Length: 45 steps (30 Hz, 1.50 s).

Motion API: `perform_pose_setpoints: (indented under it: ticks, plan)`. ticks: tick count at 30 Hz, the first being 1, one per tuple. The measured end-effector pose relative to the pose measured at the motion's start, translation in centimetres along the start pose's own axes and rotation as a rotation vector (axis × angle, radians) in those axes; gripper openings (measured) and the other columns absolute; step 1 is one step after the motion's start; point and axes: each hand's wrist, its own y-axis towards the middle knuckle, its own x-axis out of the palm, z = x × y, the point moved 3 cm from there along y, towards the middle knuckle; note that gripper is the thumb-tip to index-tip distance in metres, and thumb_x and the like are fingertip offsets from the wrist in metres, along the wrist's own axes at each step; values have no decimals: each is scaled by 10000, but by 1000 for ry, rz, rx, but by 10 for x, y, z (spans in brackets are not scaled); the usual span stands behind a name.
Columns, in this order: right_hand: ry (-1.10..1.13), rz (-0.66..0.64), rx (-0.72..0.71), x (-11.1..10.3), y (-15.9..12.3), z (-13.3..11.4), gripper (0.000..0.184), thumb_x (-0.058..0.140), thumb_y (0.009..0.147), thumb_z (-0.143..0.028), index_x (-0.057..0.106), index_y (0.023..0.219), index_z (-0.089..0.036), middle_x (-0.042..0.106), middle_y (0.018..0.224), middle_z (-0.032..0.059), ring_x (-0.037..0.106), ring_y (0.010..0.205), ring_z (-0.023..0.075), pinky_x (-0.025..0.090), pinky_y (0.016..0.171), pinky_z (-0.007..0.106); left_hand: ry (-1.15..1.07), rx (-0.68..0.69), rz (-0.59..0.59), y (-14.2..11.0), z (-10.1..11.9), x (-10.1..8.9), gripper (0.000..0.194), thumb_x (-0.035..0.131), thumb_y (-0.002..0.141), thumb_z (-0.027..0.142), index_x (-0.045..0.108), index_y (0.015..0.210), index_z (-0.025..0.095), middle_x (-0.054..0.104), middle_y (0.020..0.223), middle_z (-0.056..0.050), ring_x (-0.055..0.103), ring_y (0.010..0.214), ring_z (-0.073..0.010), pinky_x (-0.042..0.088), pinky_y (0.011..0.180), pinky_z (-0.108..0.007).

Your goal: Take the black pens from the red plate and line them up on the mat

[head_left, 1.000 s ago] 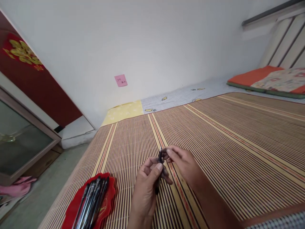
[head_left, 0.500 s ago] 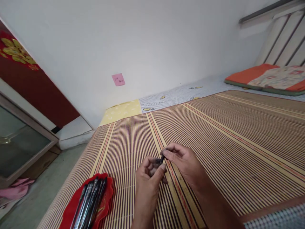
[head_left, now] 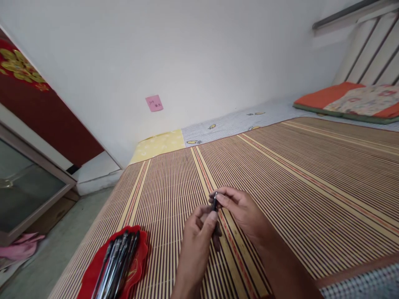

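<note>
Clock directions are read with 12 at the top of the head view. The pen, dark with a bright silvery end, is held in the air between the two hands, above the striped mat. Its long axis runs from roughly 6 o'clock up to just past 12, with the bright end at the 12 side; the lower end is hidden by the left hand. This hand has the pen pinched between thumb and curled fingers, entering from 6 o'clock. The right hand reaches in from 4 o'clock, thumb and forefinger drawn narrow around the bright end; cannot tell whether they grip it or only touch. At 8 o'clock from the pen, a red tray with a scalloped rim rests on the mat. In it lies a bundle of pens, side by side, long axes running about 7 to 1 o'clock, darker ends toward 1. At 11 o'clock a pink note with handwriting is fixed to the white wall. Along the mat's far edge: yellow cloth at 10 o'clock, checked sheet near 12. At 2 o'clock lies an orange and floral cushion, edged in green.
</note>
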Motion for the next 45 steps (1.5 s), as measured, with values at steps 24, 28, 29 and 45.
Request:
perform_pose_setpoints:
  ticks: [24,28,29,45]
  plan:
    - [140,-32,57,-6,3,14,217,685,891,-397,750,983,-212,702,882,15,642,856,140,491,817,273,-131,-119,-103,5,-13,-1,438,617,902,558,681,926,125,453,612,42,323,473,-58,210,424,-197]
    - [124,-21,66,-9,4,15,253,706,864,-421,757,970,-197,714,885,34,653,854,153,506,812,287,-126,-108,-128,5,-12,1,439,615,903,557,689,936,125,427,606,49,300,484,-63,190,434,-207]
    - [108,-13,64,-9,4,15,261,709,858,-423,757,970,-191,714,877,36,654,840,154,510,801,289,-116,-103,-132,5,-11,1,445,609,905,563,688,934,126,423,601,52,290,479,-63,187,433,-211]
    - [54,-30,58,-14,3,8,257,707,855,-398,770,997,-193,736,922,49,667,863,165,515,811,307,-151,-125,-148,3,-9,2,401,612,916,524,682,943,130,430,614,51,274,484,-63,177,441,-212]
